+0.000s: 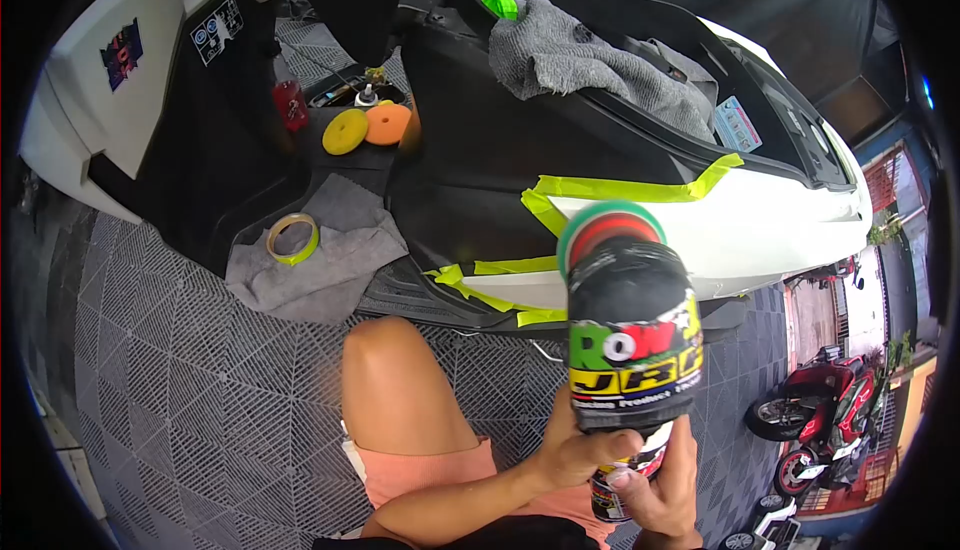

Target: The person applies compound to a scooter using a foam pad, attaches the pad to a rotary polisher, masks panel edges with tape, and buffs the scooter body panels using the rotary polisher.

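Both my hands are wrapped round a polisher [630, 295], a black machine covered in stickers. My left hand [578, 452] grips its rear part from the left, the thumb lying across it. From the right, my right hand [662, 495] closes round the same end. The polisher's round pad [600, 225], with a green edge and a red backing, is up at the white side panel [720, 250] of a scooter; whether it touches cannot be told. Yellow-green masking tape [620, 188] borders that panel along the black trim.
On the scooter's floorboard lie a grey cloth [340, 270] with a tape roll [292, 240] on it, a yellow pad [345, 132], an orange pad [387, 124] and a red bottle [290, 100]. Another grey towel [590, 60] drapes over the open seat compartment. A red motorcycle [830, 400] stands at right.
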Motion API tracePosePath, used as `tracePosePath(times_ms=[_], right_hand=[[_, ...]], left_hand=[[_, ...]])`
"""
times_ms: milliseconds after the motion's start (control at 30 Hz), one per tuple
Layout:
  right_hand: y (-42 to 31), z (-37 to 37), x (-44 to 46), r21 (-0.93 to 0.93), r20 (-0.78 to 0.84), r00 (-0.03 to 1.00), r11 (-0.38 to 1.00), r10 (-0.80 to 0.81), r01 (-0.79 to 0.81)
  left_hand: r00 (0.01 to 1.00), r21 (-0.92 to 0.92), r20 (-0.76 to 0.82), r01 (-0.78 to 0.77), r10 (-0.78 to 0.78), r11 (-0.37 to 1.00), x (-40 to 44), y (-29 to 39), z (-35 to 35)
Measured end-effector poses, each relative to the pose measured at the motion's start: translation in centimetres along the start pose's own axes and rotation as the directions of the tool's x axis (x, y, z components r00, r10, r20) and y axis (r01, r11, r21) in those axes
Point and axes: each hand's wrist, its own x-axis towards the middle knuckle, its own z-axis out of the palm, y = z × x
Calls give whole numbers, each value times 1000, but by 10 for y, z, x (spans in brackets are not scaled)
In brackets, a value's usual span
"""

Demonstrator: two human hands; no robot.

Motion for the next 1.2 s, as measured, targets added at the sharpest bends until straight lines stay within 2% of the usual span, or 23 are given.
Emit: tracePosePath(times_ms=[33,100,133,167,233,267,367,400,500,567,600,633,700,767,800,833,900,1000,1033,1067,1100,1133,1200], right_hand=[[-2,0,1,-20,33,999,1000,-2,3],[-4,0,-5,-19,-46,999,1000,0,-1],[-1,-3,-9,37,-44,999,999,6,-4],[5,-1,-15,182,-124,991,983,53,-30],[0,0,-20,238,-171,984,971,45,-3],[-1,2,-20,218,-187,982,976,40,1],[-7,-3,-14,-159,-113,994,987,2,-20],[-11,0,0,-98,9,1000,995,-12,13],[-22,10,11,-78,42,999,997,-14,17],[-18,5,0,-143,-46,999,990,-13,6],[-15,0,-6,-199,-100,995,980,-24,4],[-5,-8,-6,-63,-48,998,997,-38,35],[1,-15,-18,144,-96,995,990,19,-5],[16,-24,-28,216,-171,985,975,-5,43],[28,-35,-34,175,-196,980,983,-26,61],[37,-41,-41,192,-243,970,980,-13,61],[48,-50,-49,186,-318,947,982,31,30],[52,-47,-48,178,-348,937,981,-16,83],[46,-41,-42,177,-364,931,979,-30,101],[33,-37,-33,236,-233,973,970,0,57],[43,-38,-28,186,-198,980,980,-30,67],[43,-43,-28,-76,-38,999,997,-9,6],[37,-37,-4,-201,91,964,943,-251,265]], left_hand=[[1000,10,20,-21,20,1000,2,0,-1],[996,27,60,-63,61,998,7,1,0],[995,56,60,-83,79,995,7,3,8],[993,84,63,-102,96,991,9,1,13],[992,50,50,-114,112,992,9,-2,18],[992,33,44,-121,120,992,10,-2,21],[993,-3,-6,-116,116,993,3,7,13],[996,10,32,-80,79,997,3,6,2],[991,-83,61,-112,117,990,8,8,-9],[996,-75,76,-35,41,997,7,8,-4],[996,-38,45,-76,78,996,6,9,5],[993,-2,19,-114,114,993,6,7,15],[991,53,68,-116,112,992,8,-7,22],[988,110,138,-92,77,990,10,-19,28],[982,196,167,-117,84,974,13,-26,28],[991,183,120,-87,65,979,16,-30,35],[985,175,166,-74,45,982,25,-38,41],[950,290,306,-38,-55,956,34,-34,37],[957,260,274,18,-92,965,31,-30,36],[975,208,218,-11,-35,978,26,-33,31],[987,161,161,-39,13,986,20,-40,21],[990,117,132,-62,47,991,14,-45,8],[971,162,189,-176,145,971,15,-49,-15]])
